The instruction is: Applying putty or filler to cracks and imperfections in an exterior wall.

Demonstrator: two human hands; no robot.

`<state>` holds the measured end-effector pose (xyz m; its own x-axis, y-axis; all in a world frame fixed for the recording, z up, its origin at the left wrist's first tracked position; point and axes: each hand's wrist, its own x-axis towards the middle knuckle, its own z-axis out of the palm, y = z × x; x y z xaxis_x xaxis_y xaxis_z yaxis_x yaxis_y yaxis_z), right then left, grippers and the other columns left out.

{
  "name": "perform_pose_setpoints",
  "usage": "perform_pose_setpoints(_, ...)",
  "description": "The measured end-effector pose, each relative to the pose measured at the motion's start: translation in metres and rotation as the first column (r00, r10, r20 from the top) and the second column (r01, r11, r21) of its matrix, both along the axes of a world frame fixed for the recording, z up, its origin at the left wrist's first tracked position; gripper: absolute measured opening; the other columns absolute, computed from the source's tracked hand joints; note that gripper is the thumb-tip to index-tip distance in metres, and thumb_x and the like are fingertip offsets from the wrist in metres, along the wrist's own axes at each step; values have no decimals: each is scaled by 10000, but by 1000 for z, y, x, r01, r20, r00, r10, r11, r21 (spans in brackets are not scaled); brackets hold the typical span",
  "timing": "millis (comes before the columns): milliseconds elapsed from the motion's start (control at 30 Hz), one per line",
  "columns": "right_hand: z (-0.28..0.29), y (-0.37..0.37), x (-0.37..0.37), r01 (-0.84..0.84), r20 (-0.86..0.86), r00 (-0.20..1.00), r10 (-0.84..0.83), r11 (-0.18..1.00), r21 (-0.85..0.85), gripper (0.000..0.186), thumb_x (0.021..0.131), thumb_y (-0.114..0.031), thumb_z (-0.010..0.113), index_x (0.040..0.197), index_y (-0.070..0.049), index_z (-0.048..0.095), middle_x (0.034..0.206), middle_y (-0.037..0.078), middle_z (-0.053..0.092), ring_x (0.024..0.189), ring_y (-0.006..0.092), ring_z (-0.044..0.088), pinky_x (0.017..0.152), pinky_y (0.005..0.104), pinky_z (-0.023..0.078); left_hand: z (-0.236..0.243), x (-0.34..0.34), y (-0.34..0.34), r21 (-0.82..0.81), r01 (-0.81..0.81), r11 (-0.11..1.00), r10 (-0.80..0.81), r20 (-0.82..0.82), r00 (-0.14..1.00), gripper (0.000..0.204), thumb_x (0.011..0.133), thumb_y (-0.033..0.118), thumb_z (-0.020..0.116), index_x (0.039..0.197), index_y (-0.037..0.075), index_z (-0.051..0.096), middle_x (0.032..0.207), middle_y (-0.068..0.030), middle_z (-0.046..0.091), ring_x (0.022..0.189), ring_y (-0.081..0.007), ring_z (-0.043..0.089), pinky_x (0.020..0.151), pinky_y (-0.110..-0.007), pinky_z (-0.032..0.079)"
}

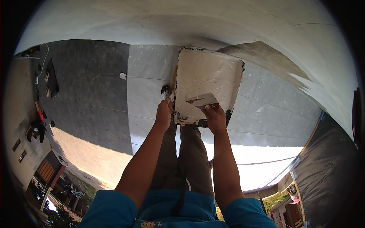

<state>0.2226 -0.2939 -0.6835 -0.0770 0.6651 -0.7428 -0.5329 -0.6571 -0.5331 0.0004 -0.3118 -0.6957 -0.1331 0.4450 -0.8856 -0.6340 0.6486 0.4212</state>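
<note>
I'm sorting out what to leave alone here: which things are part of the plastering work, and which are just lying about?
In use:
- plaster board, held at its edge by the left hand
- trowel, in the right hand

Lying about:
- white scrap on the tiles
- dark gear by the left wall

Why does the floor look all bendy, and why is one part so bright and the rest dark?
In the head view the fisheye lens curves the tiled floor and blackens the corners; a sunlit strip glares almost white, while the rest lies in shade; the plaster board and both hands, left and right, look sharp.
</note>
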Motion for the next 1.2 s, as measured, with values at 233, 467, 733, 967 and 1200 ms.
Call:
perform_pose_setpoints(233, 5, 7, -1, -37, 64, 997, 42, 996, -80, 287, 942, -27, 592, 1219, 45, 588, 1115, 116, 669, 992, 225, 677, 900, 347, 541, 2, 0, -1, 12, -7, 1000, 7, 12, 1000, 475, 945, 371, 518, 1312, 68, 517, 1344, -76, 553, 1271, -219, 482, 1127, -381, 303)
perform_pose_setpoints(467, 9, 9, 2, 59, -3, 998, -60, 988, -145, 279, 930, -19, 586, 1202, 43, 600, 1100, 110, 673, 975, 214, 674, 859, 339, 553, 5, -1, 0, 6, -52, 999, 52, -5, 999, 374, 1003, 338, 474, 1222, 53, 578, 1180, -43, 617, 1106, -171, 569, 1041, -355, 385)
perform_pose_setpoints(733, 65, 25, 15, 141, -176, 971, -162, 982, -125, 244, 872, -40, 507, 1084, 41, 598, 1044, 106, 653, 964, 251, 651, 878, 401, 546, 61, -18, 1, 5, 54, 999, -53, -174, 983, 554, 974, 350, 444, 1404, 4, 495, 1432, -109, 546, 1362, -216, 480, 1159, -339, 286)
perform_pose_setpoints(967, 133, 3, 33, 174, -246, 949, -197, 979, -110, 193, 888, -82, 532, 1074, -77, 582, 938, 41, 613, 850, 217, 601, 720, 368, 481, 120, -10, -9, 129, 48, 990, -21, -203, 979, 414, 935, 324, 476, 1217, 38, 578, 1313, -109, 639, 1191, -224, 599, 1009, -352, 424)
perform_pose_setpoints(1200, 191, 0, 39, 264, -388, 896, -217, 962, 70, 276, 898, -82, 519, 1169, -57, 565, 1041, 96, 621, 937, 279, 621, 917, 452, 505, 175, -9, 36, 276, 125, 953, -80, -170, 982, 398, 917, 329, 504, 1166, 48, 636, 1255, -82, 675, 1232, -220, 587, 977, -320, 431)
